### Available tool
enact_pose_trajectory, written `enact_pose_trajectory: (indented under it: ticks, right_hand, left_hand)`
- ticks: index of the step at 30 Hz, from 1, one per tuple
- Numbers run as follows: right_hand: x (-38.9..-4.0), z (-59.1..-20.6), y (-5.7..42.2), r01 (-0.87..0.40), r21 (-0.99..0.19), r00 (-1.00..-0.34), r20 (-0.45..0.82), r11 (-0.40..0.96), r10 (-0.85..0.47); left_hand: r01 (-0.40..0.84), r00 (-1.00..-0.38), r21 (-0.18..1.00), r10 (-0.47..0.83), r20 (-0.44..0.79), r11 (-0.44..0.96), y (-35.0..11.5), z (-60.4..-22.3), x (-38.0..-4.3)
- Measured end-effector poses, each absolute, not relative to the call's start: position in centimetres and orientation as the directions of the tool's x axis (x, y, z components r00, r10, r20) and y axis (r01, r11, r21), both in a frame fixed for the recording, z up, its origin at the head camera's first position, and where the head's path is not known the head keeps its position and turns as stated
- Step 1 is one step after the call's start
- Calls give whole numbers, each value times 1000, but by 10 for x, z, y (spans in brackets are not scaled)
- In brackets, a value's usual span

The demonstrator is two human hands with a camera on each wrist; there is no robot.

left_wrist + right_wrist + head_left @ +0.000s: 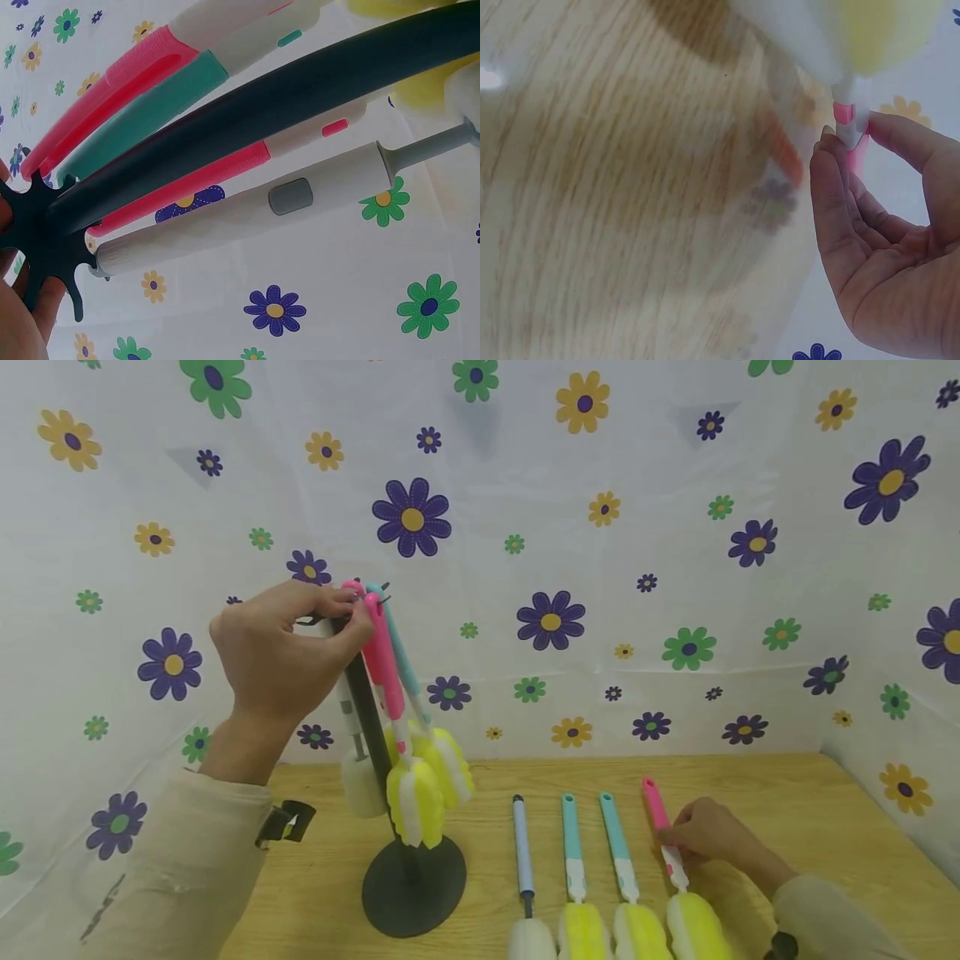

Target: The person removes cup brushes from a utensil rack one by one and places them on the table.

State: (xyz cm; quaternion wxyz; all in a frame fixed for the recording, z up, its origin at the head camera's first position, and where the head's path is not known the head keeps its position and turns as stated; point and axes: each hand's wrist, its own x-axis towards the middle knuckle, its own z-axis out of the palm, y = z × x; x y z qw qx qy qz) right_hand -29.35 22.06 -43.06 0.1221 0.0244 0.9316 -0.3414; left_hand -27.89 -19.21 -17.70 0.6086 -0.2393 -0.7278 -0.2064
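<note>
My left hand point(281, 647) holds the hooked top of a black stand point(414, 889); in the left wrist view its fingers reach round the hook plate point(45, 232). From the hooks hang a pink-handled sponge brush point(384, 660), a teal-handled one point(405, 664) and a white-handled brush point(247, 214). Another pink handle point(187, 191) shows behind the pole. Over the table, my right hand point(705, 835) pinches a pink-and-white brush handle between thumb and fingers. That bottle brush point(697, 927) has a yellow-and-white sponge head and is the rightmost of a row.
Left of the right hand lie two teal-handled brushes point(572, 843) and a light blue-handled brush point(522, 847), side by side on the wooden table point(795, 793). A white flower-printed sheet point(480, 568) stands behind and at both sides.
</note>
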Motion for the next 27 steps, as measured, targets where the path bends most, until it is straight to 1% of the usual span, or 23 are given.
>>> enact_pose_trajectory:
  ticks: [7, 14, 22, 27]
  right_hand:
    - [-293, -436, 219, 135, -606, -967, -254, 784, -30]
    - [-292, -437, 217, 149, -597, -962, -274, 788, -25]
    - [-289, -439, 217, 119, -599, -966, -255, 792, -48]
    - [-289, -442, 218, 93, -591, -968, -241, 802, -65]
  left_hand:
    - [616, -132, 12, 89, 987, 787, -189, -176, -278]
    - [615, -168, 43, 77, 983, 788, -185, -177, -273]
    - [524, -129, 4, 75, 989, 852, -179, -179, -268]
    - [468, -151, 4, 75, 986, 884, -178, -181, -265]
